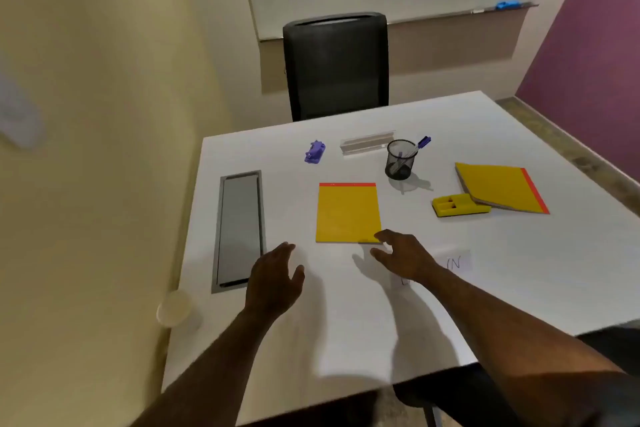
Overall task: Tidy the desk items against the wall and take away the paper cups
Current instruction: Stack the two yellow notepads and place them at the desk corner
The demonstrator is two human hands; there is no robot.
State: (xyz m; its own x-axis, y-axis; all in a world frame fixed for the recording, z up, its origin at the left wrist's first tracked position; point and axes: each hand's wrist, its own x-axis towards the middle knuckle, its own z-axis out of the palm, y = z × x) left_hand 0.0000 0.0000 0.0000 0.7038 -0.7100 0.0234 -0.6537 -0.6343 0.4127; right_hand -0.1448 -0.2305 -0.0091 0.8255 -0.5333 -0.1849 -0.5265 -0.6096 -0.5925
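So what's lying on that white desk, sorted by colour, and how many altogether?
Yellow: 3, a pad, a second pad and a small tray
Purple: 1, a stapler
Black: 1, a mesh pen cup
Clear: 1, a sign holder
White: 1, a paper note
Total: 7

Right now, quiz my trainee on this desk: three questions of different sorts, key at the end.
1. True or false: the mesh pen cup lies tipped over.
2. Which hand touches the near yellow notepad: A) left hand B) right hand C) neither?
3. Fill in: the yellow tray touches the far ____.

Key: 1 false, it stands upright; 2 B, fingertips at its near right corner; 3 notepad.
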